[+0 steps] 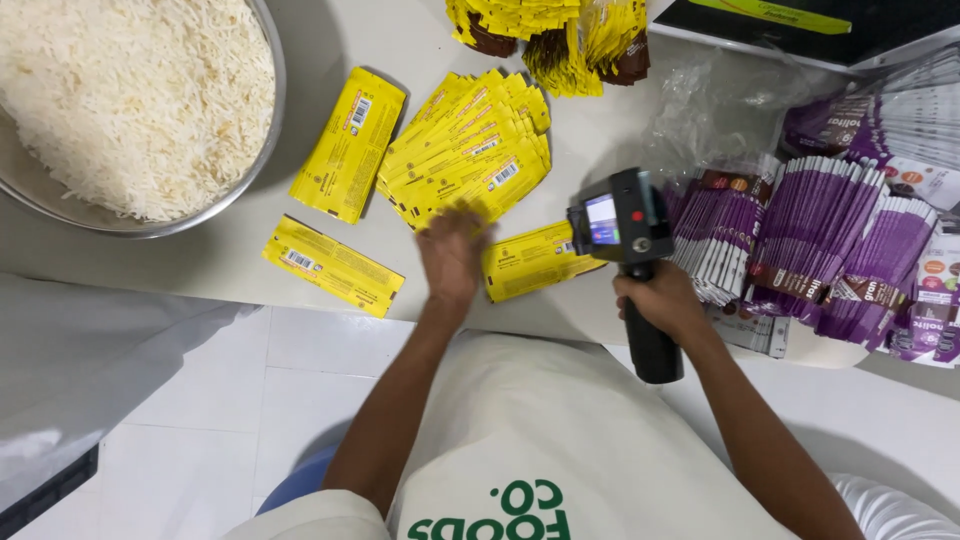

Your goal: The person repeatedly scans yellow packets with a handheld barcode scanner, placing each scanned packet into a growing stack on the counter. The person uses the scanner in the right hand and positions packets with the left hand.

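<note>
Left hand (452, 255) is palm down on the table (230, 250), fingers spread and motion-blurred, fingertips on the lower edge of the fanned stack of yellow sachets (468, 148). It isn't pinching anything that I can make out.

Right hand (662, 300) is wrapped tight around the grip of a black handheld printer (622, 222), with the small screen facing up. The printer head sits over the right end of a single yellow sachet (535, 260). That sachet lies flat between the two hands, just beside the left hand's thumb side and under the printer nose.

Two more yellow sachets lie apart to the left: one long one (349, 144) beside the fan, one (333, 265) nearer the table edge, left of the left hand.

Metal bowl of white rice (130, 100) sits at top left. Another yellow batch (550, 30) is at the top edge. Stacks of purple sachets (810, 240) lie right of the printer, close to the right hand, with crumpled clear plastic (720, 100) behind them.
</note>
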